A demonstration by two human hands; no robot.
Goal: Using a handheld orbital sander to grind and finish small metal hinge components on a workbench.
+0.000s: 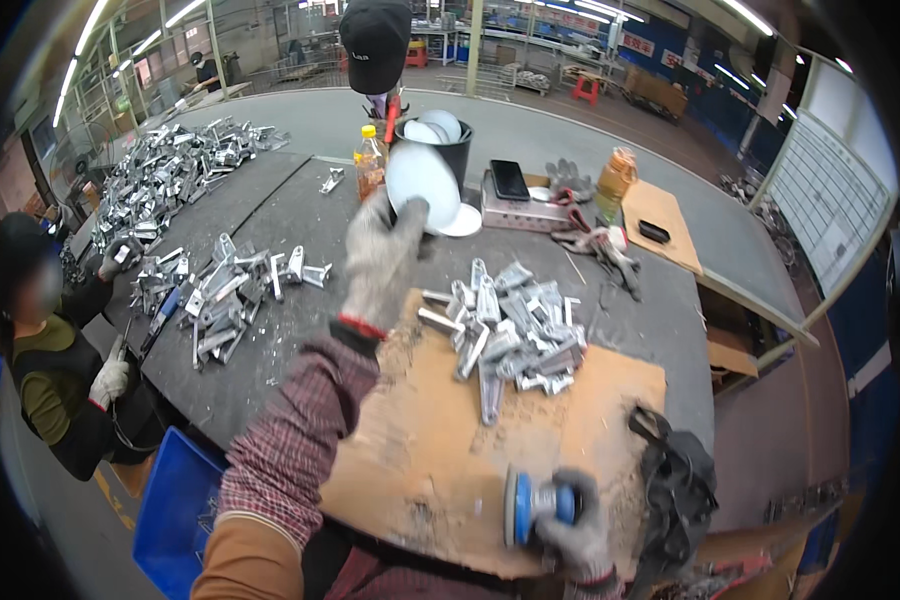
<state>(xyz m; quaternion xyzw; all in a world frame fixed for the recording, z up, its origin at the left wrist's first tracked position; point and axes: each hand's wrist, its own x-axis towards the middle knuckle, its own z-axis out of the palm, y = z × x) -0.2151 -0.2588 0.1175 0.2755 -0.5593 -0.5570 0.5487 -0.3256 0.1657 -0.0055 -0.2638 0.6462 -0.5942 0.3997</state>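
My left hand [382, 255], in a grey-white work glove, reaches forward over the table and pinches a round white disc [416, 180], which looks like a sanding disc and is blurred by motion. Beside it stands a black bucket [453, 155] with more round discs [438, 124] in it. Another white disc [462, 222] lies on the table by the bucket. Near the front edge, my gloved right hand [578, 530] grips a blue and silver palm sander [532, 507], its round pad turned to the left. Silver metal brackets [515, 325] lie heaped on the cardboard [400, 430].
More brackets lie in piles at the left [225, 295] and far left [175, 175]. A co-worker [55, 350] works at the left side. Bottles, a phone [510, 180] on a box and gloves [610, 245] sit at the back; black cloth [675, 480] lies right, a blue bin [175, 510] lower left.
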